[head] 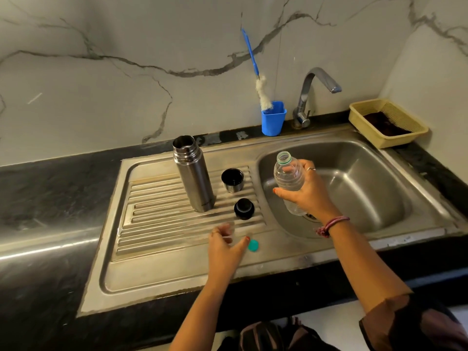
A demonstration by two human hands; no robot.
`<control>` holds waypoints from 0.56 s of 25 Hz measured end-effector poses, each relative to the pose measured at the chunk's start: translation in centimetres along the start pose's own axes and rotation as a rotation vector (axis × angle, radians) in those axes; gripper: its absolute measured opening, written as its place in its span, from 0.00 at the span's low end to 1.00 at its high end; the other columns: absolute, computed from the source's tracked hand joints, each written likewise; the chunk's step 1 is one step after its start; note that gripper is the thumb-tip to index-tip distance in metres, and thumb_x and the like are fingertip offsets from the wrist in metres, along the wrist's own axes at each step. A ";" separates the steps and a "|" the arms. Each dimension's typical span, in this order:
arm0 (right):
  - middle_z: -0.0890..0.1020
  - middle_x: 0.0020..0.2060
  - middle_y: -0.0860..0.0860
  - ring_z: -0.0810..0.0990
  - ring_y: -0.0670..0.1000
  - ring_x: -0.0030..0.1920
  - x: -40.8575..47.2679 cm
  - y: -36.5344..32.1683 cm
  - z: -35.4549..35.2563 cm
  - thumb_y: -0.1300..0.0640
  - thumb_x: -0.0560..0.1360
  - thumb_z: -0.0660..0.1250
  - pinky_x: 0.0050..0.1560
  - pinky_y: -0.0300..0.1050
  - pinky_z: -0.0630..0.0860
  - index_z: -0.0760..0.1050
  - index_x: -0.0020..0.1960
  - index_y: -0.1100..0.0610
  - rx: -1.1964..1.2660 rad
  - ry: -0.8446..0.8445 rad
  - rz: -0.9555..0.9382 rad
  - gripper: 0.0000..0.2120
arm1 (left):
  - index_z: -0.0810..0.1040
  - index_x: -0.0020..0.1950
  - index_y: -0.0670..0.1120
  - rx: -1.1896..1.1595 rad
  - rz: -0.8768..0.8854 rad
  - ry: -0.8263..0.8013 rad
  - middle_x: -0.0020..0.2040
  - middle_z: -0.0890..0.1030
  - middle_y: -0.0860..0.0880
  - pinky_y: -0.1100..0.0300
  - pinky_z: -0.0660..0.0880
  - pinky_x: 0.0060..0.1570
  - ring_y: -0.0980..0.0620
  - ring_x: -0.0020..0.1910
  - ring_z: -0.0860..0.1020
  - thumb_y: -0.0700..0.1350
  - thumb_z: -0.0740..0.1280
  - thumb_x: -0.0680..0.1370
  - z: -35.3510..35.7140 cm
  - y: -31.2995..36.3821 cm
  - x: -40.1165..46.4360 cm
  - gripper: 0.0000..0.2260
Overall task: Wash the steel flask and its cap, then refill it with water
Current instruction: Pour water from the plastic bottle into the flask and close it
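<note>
The steel flask [193, 173] stands upright and uncapped on the ribbed drainboard [157, 219]. Its steel cup cap [232, 180] sits mouth-up just to the right, and the black stopper [244, 209] lies in front of that. My right hand [306, 191] grips a clear plastic bottle [288, 177], open at the top, over the left side of the sink basin [354, 188]. My left hand [225, 245] hovers low over the drainboard's front, blurred, fingers spread, holding nothing. A teal bottle cap [253, 245] lies right beside its fingertips.
A steel tap [314, 95] rises behind the basin. A blue cup [273, 119] holding a blue-handled bottle brush [260, 89] stands left of the tap. A yellow basket [387, 122] sits at the back right corner. Black countertop [50, 198] surrounds the sink.
</note>
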State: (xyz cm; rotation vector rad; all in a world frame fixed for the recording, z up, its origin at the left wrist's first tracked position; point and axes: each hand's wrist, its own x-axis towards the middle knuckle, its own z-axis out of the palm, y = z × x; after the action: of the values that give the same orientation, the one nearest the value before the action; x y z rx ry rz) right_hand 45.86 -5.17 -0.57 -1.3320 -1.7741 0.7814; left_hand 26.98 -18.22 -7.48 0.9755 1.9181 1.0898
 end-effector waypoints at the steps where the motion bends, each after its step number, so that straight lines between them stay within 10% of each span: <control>1: 0.78 0.50 0.48 0.79 0.48 0.49 -0.4 0.1 0.0 0.55 0.61 0.81 0.52 0.43 0.75 0.67 0.59 0.57 0.003 0.002 0.009 0.33 | 0.72 0.56 0.47 0.055 0.008 -0.046 0.55 0.76 0.45 0.74 0.70 0.39 0.56 0.44 0.74 0.45 0.78 0.70 0.6 -0.2 -0.1 0.20; 7: 0.79 0.50 0.48 0.80 0.49 0.50 -1.8 1.2 -0.4 0.53 0.61 0.81 0.55 0.51 0.76 0.69 0.59 0.56 -0.004 -0.027 0.048 0.32 | 0.74 0.56 0.46 0.338 0.119 -0.171 0.53 0.72 0.48 0.63 0.70 0.54 0.50 0.53 0.74 0.48 0.76 0.72 2.9 -0.8 0.3 0.17; 14: 0.80 0.51 0.46 0.79 0.47 0.52 -1.9 1.5 -1.2 0.50 0.61 0.80 0.56 0.52 0.76 0.71 0.60 0.51 -0.011 -0.064 0.027 0.31 | 0.81 0.49 0.44 0.332 0.212 -0.109 0.43 0.78 0.50 0.70 0.71 0.44 0.55 0.42 0.74 0.45 0.77 0.71 3.0 1.7 0.0 0.10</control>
State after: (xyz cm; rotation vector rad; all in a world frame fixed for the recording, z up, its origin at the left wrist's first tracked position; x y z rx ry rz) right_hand 47.90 -6.61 -1.64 -1.3543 -1.8159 0.8393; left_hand 30.02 -16.49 -7.11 1.4184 1.9756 0.8245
